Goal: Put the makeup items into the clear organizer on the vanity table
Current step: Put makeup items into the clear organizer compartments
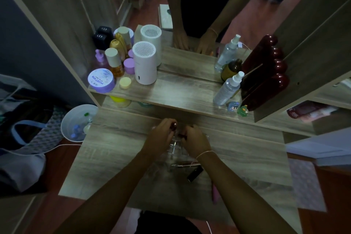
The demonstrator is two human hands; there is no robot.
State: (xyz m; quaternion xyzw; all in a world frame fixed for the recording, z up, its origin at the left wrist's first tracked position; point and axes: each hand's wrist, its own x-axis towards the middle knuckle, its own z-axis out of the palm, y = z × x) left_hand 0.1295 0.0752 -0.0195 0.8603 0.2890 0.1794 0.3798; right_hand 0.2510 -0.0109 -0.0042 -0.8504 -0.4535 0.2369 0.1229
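Right now both hands work over the organizer (pixel 175 147), a clear box on the desk (pixel 117 157), lying under and just behind the fingers. The left hand (pixel 161 137) pinches a small dark-red item with a rounded, shiny end, perhaps a lipstick (pixel 173 126), at its fingertips, held above the organizer's far edge. The right hand (pixel 195 141) is curled, and a small dark piece (pixel 183 136) shows at its fingertips; I cannot tell whether it grips that piece or only touches it. The two sets of fingers are close together, nearly meeting over the box.

The relation that matters: the organizer's open cells lie straight below and slightly nearer the body than the left fingers, so the lipstick would have to go down and a little back. Its long axis looks roughly upright, though the dim light makes that uncertain; if upright, it should drop into a cell without turning.

More items wait on the wrist side of the right hand: slim rose-gold tubes (pixel 185 163) lying crosswise, a black tube (pixel 194 174) angled beside them, and a pink stick (pixel 215 194) farther back, long axis running toward the body. The right hand is the nearer one to all three, so I judge it the better hand for them.
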